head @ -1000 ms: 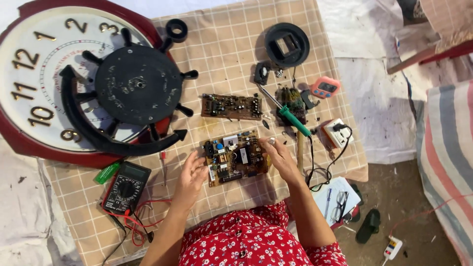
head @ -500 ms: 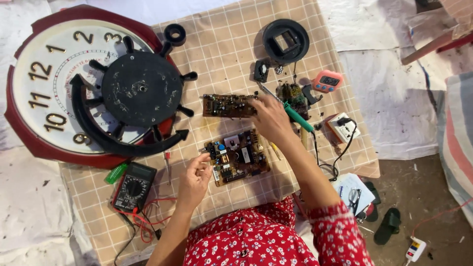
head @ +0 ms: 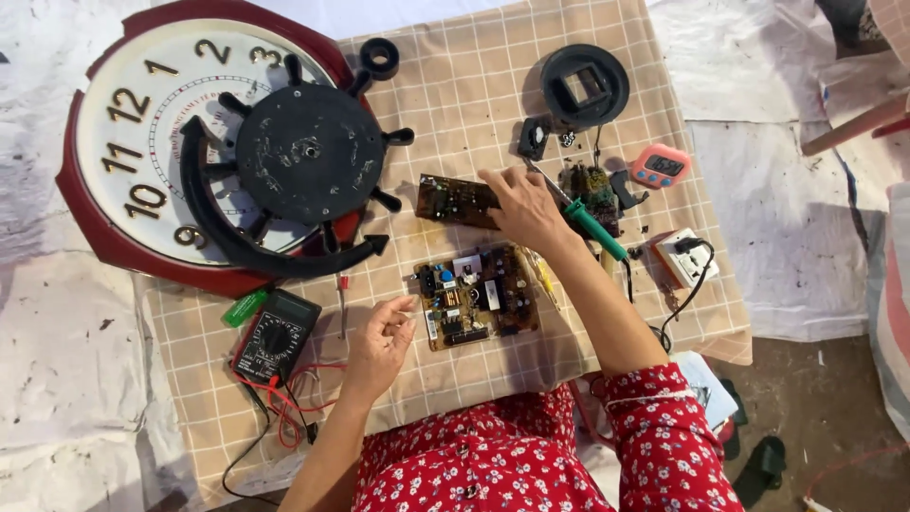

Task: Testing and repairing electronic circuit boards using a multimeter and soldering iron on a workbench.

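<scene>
Single head camera looks steeply down, fairly high, probably tilted, over the checkered cloth [head: 474,85].

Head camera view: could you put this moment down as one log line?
right hand: on dark circuit board | left hand: empty, beside populated circuit board | multimeter: untouched

Matt checked cloth [head: 455,85] under a glossy plastic clock face [head: 123,114]
</scene>
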